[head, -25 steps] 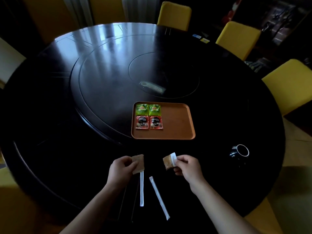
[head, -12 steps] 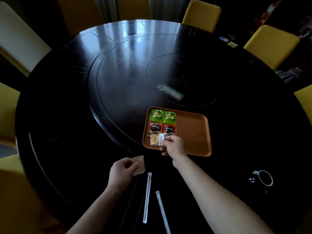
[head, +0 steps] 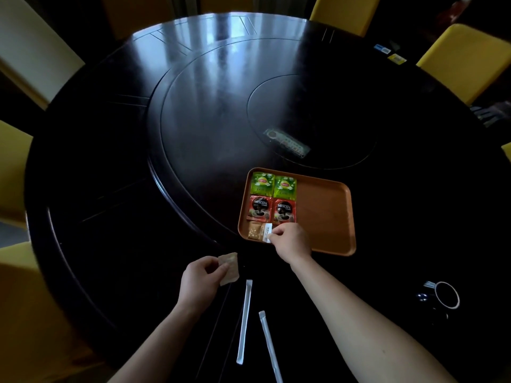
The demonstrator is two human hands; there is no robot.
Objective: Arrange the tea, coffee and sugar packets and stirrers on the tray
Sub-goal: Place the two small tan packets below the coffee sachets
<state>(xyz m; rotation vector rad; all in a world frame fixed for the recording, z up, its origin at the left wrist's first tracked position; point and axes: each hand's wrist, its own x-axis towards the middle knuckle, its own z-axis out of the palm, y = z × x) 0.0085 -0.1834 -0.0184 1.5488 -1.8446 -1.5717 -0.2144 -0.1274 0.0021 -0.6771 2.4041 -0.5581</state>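
An orange tray (head: 323,217) lies on the dark round table. Its left side holds two green tea packets (head: 273,185) above two red coffee packets (head: 272,210). Below them, in the tray's near left corner, lies a brown sugar packet (head: 257,231), pinched at its right end by my right hand (head: 290,240). My left hand (head: 200,281) holds a second brown sugar packet (head: 231,268) just above the table, left of and nearer than the tray. Two white wrapped stirrers (head: 244,320) (head: 269,345) lie on the table between my forearms.
A dark mug with a white rim (head: 445,295) stands at the near right. A small remote-like object (head: 287,143) lies on the table's inner disc beyond the tray. Yellow chairs (head: 464,59) ring the table.
My right hand carried its sugar packet from the table's near edge onto the tray and set it down under the coffee packets. My left hand stayed put with its packet.
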